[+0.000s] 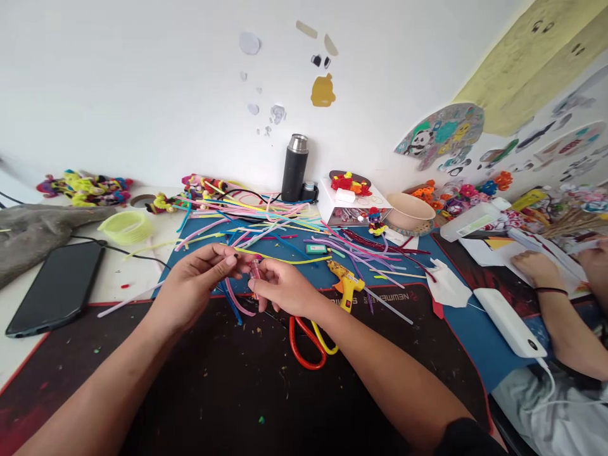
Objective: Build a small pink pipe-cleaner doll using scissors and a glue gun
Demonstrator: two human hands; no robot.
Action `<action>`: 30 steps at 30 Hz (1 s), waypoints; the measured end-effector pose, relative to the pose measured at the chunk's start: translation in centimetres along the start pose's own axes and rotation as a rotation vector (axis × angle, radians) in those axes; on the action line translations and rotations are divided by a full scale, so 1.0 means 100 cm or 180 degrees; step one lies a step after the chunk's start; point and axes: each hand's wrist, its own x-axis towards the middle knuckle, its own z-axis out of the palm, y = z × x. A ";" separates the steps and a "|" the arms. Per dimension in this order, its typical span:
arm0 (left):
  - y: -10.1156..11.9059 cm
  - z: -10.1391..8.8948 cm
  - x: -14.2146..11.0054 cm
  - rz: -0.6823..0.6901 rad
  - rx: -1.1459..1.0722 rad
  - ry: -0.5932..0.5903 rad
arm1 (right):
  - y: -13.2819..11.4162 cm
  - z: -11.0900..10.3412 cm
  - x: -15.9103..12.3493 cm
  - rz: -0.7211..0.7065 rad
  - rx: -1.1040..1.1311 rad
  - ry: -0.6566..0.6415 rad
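Above the dark mat, my left hand (197,278) is closed in a pinch, thumb against fingertips, on something too small to make out. Close beside it, my right hand (287,285) wraps its fingers round a small clear tube with a pinkish look (256,273). The tube's top is near the left fingertips, and I cannot tell whether they touch it. Scissors (306,351) with red and yellow handles lie under my right wrist. Just beyond that wrist rests a yellow glue gun (349,285). Loose coloured pipe cleaners (266,221) spread behind both hands.
A black phone (57,285) lies at left, near a pale green coil (127,227). A black thermos (295,168), a white box (354,206) and a beige bowl (411,212) stand along the wall. At right are a white power bank (510,322) and another person's arm (565,304).
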 end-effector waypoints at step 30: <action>-0.005 0.011 -0.010 0.0404 0.1493 0.0275 | 0.007 -0.003 0.004 -0.0379 0.0512 0.0819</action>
